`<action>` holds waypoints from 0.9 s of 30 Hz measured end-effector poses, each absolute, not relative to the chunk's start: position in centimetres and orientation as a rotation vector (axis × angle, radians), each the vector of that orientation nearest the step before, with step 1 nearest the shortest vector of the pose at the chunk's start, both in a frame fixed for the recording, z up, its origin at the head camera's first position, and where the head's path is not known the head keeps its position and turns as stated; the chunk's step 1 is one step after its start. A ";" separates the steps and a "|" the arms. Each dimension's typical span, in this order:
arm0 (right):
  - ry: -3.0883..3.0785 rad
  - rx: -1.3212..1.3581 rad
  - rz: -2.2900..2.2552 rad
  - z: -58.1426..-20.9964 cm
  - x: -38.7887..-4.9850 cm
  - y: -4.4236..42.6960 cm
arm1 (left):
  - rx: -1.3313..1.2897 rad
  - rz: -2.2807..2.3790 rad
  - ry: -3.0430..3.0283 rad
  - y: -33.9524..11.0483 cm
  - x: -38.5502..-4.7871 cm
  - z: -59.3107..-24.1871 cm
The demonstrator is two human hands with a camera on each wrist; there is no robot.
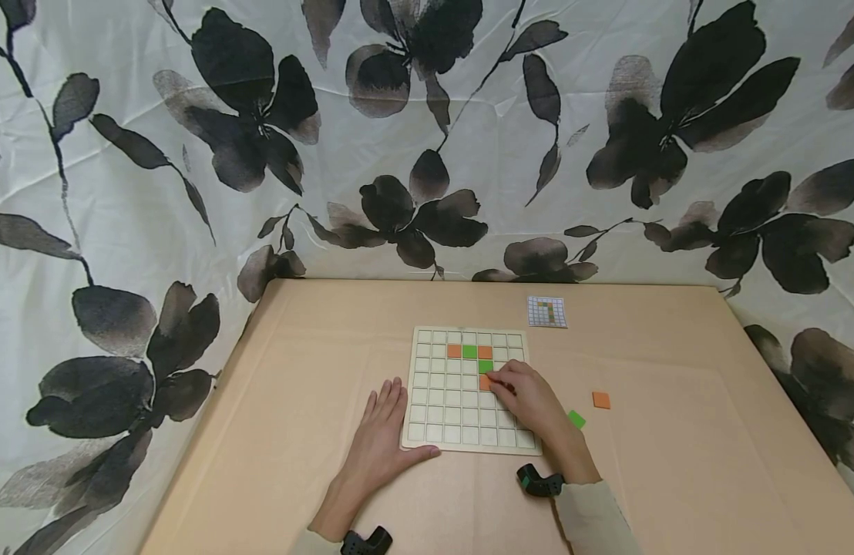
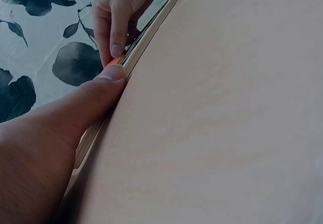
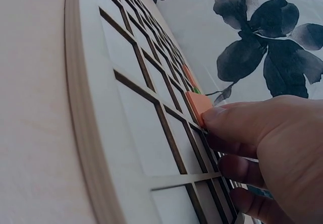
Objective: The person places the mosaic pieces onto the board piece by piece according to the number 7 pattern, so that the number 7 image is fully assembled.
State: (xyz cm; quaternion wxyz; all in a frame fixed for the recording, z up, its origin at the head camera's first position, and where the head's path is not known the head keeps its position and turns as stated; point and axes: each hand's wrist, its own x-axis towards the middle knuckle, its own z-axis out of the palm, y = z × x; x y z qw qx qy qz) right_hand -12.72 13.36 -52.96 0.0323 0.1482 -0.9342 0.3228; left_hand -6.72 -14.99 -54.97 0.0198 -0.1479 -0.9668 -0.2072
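Note:
A pale wooden grid board (image 1: 434, 416) with square cells lies on the table. My right hand (image 1: 534, 397) reaches over its right side and pinches an orange square tile (image 3: 198, 105) between thumb and fingers, low over a cell. Directly above that tile in the head view lies a green tile (image 1: 485, 366), topped by a row of orange, green (image 1: 469, 351) and orange. My left hand (image 1: 380, 435) rests with extended fingers along the board's left edge, its thumb touching the near edge, as the left wrist view also shows.
A small card (image 1: 547, 311) printed with a coloured grid pattern lies beyond the board's far right corner. Right of the board are a loose orange tile (image 1: 601, 400) and a green tile (image 1: 576, 419), the latter close to my right wrist. Floral cloth (image 1: 496, 154) hangs behind the table.

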 end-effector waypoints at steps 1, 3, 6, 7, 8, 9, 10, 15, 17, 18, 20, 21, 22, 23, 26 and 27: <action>-2.874 0.458 0.993 -53.0 -12.7 13.4 | -0.458 -0.645 -3.001 -15.0 -6.7 -55.0; -2.872 0.463 0.977 -53.0 -12.7 13.3 | -0.459 -0.648 -3.001 -15.0 -6.7 -55.0; -2.860 0.469 0.950 -53.1 -12.7 13.3 | -0.461 -0.646 -2.999 -15.0 -6.7 -55.0; -2.855 0.473 0.939 -53.2 -12.8 13.3 | -0.462 -0.644 -2.999 -15.0 -6.7 -55.0; -2.849 0.479 0.931 -53.3 -12.8 13.3 | -0.462 -0.643 -2.999 -15.0 -6.7 -55.0; -2.841 0.486 0.925 -53.3 -12.8 13.4 | -0.464 -0.640 -2.997 -15.0 -6.7 -55.0; -2.833 0.493 0.922 -53.4 -12.8 13.4 | -0.463 -0.639 -2.999 -15.0 -6.7 -55.0; -2.780 0.570 0.897 -53.7 -12.8 13.5 | -0.464 -0.639 -2.993 -15.0 -6.7 -55.1; -2.761 0.596 0.885 -53.8 -12.9 13.5 | -0.462 -0.638 -2.992 -15.0 -6.7 -55.1; -2.752 0.607 0.880 -53.9 -12.9 13.5 | -0.462 -0.635 -2.992 -15.0 -6.7 -55.1; -2.748 0.607 0.878 -53.9 -12.9 13.5 | -0.461 -0.634 -2.993 -15.0 -6.7 -55.2; -2.749 0.603 0.883 -53.9 -12.9 13.5 | -0.461 -0.632 -2.992 -15.0 -6.7 -55.2; -2.753 0.596 0.887 -54.0 -12.9 13.5 | -0.461 -0.631 -2.992 -15.0 -6.6 -55.2; -2.756 0.586 0.895 -54.0 -12.8 13.5 | -0.462 -0.632 -2.990 -15.0 -6.6 -55.2; -2.781 0.552 0.919 -53.9 -12.8 13.5 | -0.464 -0.636 -2.985 -15.0 -6.6 -55.3; -2.788 0.542 0.926 -53.9 -12.8 13.5 | -0.465 -0.639 -2.984 -15.0 -6.6 -55.4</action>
